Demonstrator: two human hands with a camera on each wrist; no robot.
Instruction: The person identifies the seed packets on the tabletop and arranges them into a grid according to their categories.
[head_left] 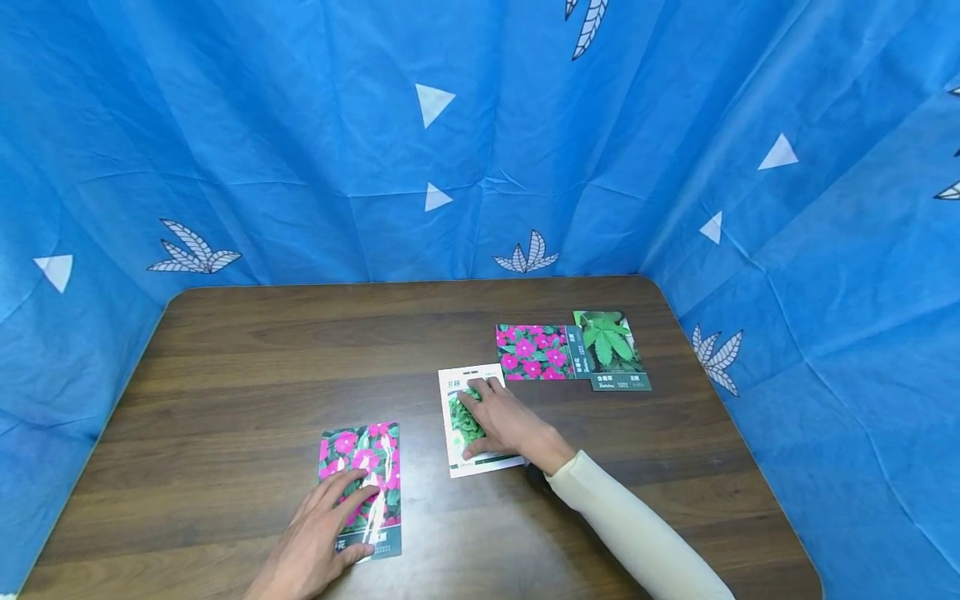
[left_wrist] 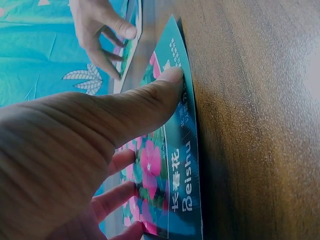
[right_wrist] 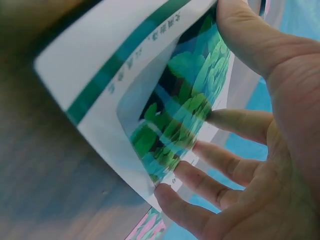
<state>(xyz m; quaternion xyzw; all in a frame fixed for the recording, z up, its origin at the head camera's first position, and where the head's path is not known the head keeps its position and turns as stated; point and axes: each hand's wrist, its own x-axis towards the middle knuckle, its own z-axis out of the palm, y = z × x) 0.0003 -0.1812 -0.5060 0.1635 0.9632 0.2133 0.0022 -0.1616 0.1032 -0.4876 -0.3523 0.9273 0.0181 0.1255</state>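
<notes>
Pink-flowered seed packet (head_left: 384,467) lies flat near the table's front, left of centre. On its face rest the spread fingertips and thumb of my left hand (head_left: 318,525); in the left wrist view the thumb (left_wrist: 155,97) touches the green printed band. Farther right and back is a white-bordered seed packet (head_left: 456,442) with a picture of green leaves. My right hand (head_left: 506,417) lies over it, fingertips spread on the picture and partly hiding it. The right wrist view shows the fingers (right_wrist: 200,180) touching that packet's leafy picture (right_wrist: 175,110).
Another pink-flowered packet (head_left: 532,354) lies sideways beyond the right hand, its end overlapping a green-leaf packet (head_left: 607,342) at the back right. The brown wooden table (head_left: 300,350) is bordered by blue curtains (head_left: 300,167) behind and at both sides.
</notes>
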